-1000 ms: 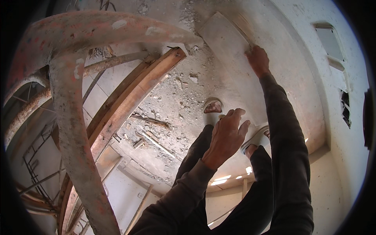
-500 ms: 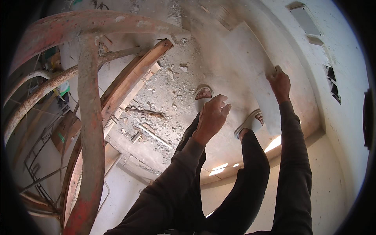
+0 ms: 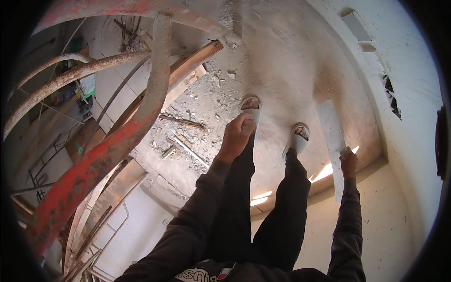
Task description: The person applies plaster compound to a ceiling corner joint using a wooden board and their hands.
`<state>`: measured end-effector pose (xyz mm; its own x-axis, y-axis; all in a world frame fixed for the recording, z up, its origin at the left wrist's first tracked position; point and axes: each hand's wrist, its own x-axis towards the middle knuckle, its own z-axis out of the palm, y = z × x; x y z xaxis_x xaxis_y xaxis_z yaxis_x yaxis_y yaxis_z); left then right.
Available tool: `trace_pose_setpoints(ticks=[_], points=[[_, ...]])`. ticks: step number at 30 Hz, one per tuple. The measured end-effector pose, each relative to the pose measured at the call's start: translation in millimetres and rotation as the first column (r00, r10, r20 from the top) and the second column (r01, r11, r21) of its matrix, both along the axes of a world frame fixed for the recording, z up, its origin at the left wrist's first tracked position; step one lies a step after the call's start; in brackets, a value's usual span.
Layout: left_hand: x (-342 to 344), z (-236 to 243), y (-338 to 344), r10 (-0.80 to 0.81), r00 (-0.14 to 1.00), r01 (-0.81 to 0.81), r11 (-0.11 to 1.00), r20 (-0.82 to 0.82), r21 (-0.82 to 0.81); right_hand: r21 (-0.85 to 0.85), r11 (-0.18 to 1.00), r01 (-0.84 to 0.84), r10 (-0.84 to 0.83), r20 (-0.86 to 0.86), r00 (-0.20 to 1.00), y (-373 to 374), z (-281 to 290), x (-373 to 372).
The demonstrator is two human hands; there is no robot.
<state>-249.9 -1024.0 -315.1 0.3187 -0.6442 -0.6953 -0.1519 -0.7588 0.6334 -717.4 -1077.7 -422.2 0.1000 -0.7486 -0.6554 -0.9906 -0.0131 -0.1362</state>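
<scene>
My right hand (image 3: 348, 160) is closed on the edge of a long, flat, pale board (image 3: 331, 129), held beside my right leg. The board's far end is over the dusty floor, and its lower end reaches past my hand. In front of my left leg, my left hand (image 3: 236, 136) is curled closed with nothing visible in it. Below it, my left foot wears a light grey slipper (image 3: 251, 105); the other slipper (image 3: 297, 136) lies to the right.
Rubble (image 3: 206, 103) and a broken wood strip (image 3: 183, 121) litter the floor left of my feet. A rusty red metal frame (image 3: 101, 160) curves across the left, over a wooden beam (image 3: 197, 60). At right, the white wall (image 3: 408, 155) has a broken hole (image 3: 391, 96).
My right hand has drawn the board back toward me and lowered it. My left hand has moved slightly left, its fingers curling tighter. The view has shifted, and the metal frame appears further right.
</scene>
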Motion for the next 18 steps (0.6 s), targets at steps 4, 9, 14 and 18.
trace_pose_setpoints(ticks=[4,9,14,18], points=[[14.0,22.4,37.6,0.066,0.995,-0.067,0.998,0.072,0.007,-0.036,0.999,-0.003,0.009,0.16,0.987,4.9,-11.4,-9.5],[18.7,40.4,121.6,0.043,0.979,-0.066,0.992,0.201,0.11,0.154,0.988,-0.028,0.013,0.1,0.995,-22.7,13.9,50.0],[4.7,32.2,207.1,0.062,0.969,-0.114,0.971,0.241,0.21,0.005,0.988,-0.156,0.154,0.13,0.979,-51.0,22.3,50.7],[-3.2,31.4,271.5,0.085,0.969,-0.154,0.943,0.234,0.294,0.02,0.985,-0.169,0.164,0.143,0.976,-62.5,25.9,56.7]])
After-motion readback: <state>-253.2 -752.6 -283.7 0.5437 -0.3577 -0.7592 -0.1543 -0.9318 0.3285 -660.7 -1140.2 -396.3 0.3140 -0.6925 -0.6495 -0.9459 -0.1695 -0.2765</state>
